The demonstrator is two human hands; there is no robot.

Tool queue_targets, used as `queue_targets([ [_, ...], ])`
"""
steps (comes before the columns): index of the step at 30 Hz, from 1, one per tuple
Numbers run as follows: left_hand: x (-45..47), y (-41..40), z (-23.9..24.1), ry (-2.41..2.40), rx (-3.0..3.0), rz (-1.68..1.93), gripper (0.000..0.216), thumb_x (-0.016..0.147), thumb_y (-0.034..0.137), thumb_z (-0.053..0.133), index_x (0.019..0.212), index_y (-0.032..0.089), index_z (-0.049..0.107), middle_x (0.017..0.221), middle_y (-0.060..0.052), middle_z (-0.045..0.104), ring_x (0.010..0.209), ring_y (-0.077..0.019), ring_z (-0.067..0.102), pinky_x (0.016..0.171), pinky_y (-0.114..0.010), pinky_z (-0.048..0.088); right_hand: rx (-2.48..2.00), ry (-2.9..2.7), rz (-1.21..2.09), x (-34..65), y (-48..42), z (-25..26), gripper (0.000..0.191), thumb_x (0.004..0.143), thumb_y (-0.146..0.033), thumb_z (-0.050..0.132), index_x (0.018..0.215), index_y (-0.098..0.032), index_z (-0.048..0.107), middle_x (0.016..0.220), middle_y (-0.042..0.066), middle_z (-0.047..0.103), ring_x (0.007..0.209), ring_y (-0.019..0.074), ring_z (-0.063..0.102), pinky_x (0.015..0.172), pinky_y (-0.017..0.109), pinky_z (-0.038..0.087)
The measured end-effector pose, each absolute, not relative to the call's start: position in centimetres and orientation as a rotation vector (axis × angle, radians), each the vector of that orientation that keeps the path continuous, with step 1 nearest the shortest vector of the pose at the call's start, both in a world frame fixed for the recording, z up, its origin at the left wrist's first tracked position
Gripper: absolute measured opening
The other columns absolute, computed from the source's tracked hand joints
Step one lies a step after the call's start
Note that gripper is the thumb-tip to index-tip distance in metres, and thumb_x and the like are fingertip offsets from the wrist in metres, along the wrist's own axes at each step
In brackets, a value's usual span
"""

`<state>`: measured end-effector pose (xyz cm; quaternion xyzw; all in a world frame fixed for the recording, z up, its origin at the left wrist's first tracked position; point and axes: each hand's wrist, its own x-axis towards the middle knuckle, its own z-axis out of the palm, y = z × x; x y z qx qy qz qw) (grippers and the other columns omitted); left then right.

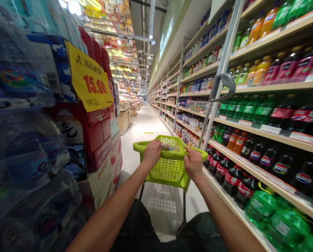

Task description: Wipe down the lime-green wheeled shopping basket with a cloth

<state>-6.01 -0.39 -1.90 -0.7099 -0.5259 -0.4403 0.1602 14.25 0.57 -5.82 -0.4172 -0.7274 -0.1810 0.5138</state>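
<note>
In front of me stands a lime-green shopping cart (pixel 169 171) with a mesh plastic basket on dark legs. My left hand (pixel 152 153) is closed around the left part of its near rim. My right hand (pixel 193 162) wraps round the rim at the right corner. Between the two hands, a small pale item or label shows at the basket's near edge; I cannot make out what it is. Most of the basket's inside is hidden by the rim and my hands.
Shelves of drink bottles (pixel 261 108) run along the right, with a grey curved handle (pixel 226 85) jutting out. Stacked cartons (pixel 98 140), a yellow price sign (pixel 89 82) and wrapped water bottles (pixel 20 150) crowd the left. A pale aisle floor (pixel 146 120) stretches ahead past wooden display bins (pixel 125 119).
</note>
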Motion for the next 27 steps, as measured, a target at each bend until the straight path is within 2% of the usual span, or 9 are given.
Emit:
queue_targets([
  [4,-3.3,-0.6,-1.8,-1.19,-2.219,-1.248,0.025,0.076,0.008,0.045,0.092,0.019,0.061,0.108,-0.005,0.061,0.106,-0.0172,0.053,0.097,-0.038,0.041,-0.992,-1.745,-0.446,15.2,0.8,-5.8,0.036,0.079,-0.02,0.038,0.113,-0.019,0.049,0.09,0.008,0.061,0.086,0.0232,0.053,0.08,0.041,0.039],
  [7,-5.6,-0.5,-1.7,-1.328,-2.21,-1.215,0.028,0.077,0.007,0.043,0.095,0.019,0.06,0.114,-0.006,0.058,0.108,-0.0171,0.052,0.096,-0.035,0.042,-0.986,-1.762,-0.419,16.2,1.1,-5.7,0.04,0.079,-0.019,0.037,0.118,-0.019,0.045,0.09,0.007,0.061,0.086,0.0233,0.053,0.08,0.041,0.04],
  [10,-8.2,-0.3,-1.6,-1.548,-2.094,-1.233,0.031,0.075,0.006,0.041,0.096,0.019,0.06,0.116,-0.007,0.057,0.106,-0.0195,0.054,0.093,-0.038,0.043,-0.992,-1.75,-0.402,16.4,1.1,-5.8,0.042,0.079,-0.019,0.038,0.12,-0.02,0.043,0.088,0.006,0.06,0.085,0.0233,0.054,0.081,0.042,0.04],
  [13,-7.1,-0.4,-1.6,-1.493,-2.131,-1.29,0.033,0.073,0.003,0.04,0.094,0.017,0.06,0.114,-0.01,0.058,0.105,-0.0213,0.055,0.091,-0.04,0.045,-1.013,-1.72,-0.39,15.8,0.8,-5.7,0.042,0.079,-0.022,0.039,0.121,-0.02,0.044,0.087,0.007,0.061,0.083,0.0238,0.054,0.079,0.044,0.04],
  [15,-4.7,-0.6,-1.6,-1.429,-2.17,-1.284,0.034,0.073,0.003,0.04,0.098,0.017,0.058,0.114,-0.009,0.058,0.109,-0.0196,0.052,0.093,-0.038,0.044,-1.019,-1.705,-0.364,15.2,0.4,-5.3,0.043,0.08,-0.026,0.039,0.122,-0.019,0.043,0.089,0.007,0.061,0.083,0.0242,0.055,0.079,0.044,0.041],
  [19,-1.3,-0.3,-1.8,-1.199,-2.318,-1.299,0.052,0.074,0.008,0.043,0.125,0.013,0.036,0.125,-0.012,0.05,0.115,-0.0176,0.047,0.096,-0.033,0.041,-0.888,-1.764,-0.276,12.7,-0.3,-3.1,0.045,0.082,-0.032,0.037,0.124,-0.016,0.042,0.112,0.012,0.056,0.103,0.0251,0.051,0.088,0.045,0.039],
  [21,-1.7,-0.4,-1.9,-1.29,-2.292,-1.292,0.056,0.075,0.017,0.046,0.129,0.011,0.03,0.129,-0.015,0.046,0.117,-0.0215,0.045,0.098,-0.037,0.039,-0.806,-1.903,-0.203,10.9,-0.3,-1.9,0.042,0.083,-0.033,0.036,0.121,-0.016,0.046,0.118,0.012,0.053,0.109,0.0236,0.049,0.091,0.042,0.039],
  [25,-4.7,-1.1,-2.3,-1.537,-2.281,-1.008,0.067,0.064,0.034,0.062,0.123,0.013,0.038,0.124,-0.016,0.05,0.119,-0.0323,0.04,0.101,-0.057,0.025,-0.871,-2.122,-0.216,7.5,0.3,-0.9,0.037,0.08,-0.039,0.045,0.109,-0.018,0.056,0.107,0.012,0.06,0.099,0.0253,0.054,0.086,0.042,0.042],
  [27,-6.1,-1.4,-2.6,-1.565,-2.3,-0.909,0.071,0.059,0.037,0.066,0.121,0.016,0.039,0.123,-0.014,0.051,0.12,-0.0304,0.039,0.102,-0.055,0.022,-0.902,-2.152,-0.272,6.6,0.6,-1.0,0.038,0.079,-0.04,0.049,0.108,-0.019,0.057,0.108,0.012,0.059,0.099,0.0264,0.053,0.086,0.043,0.042],
])
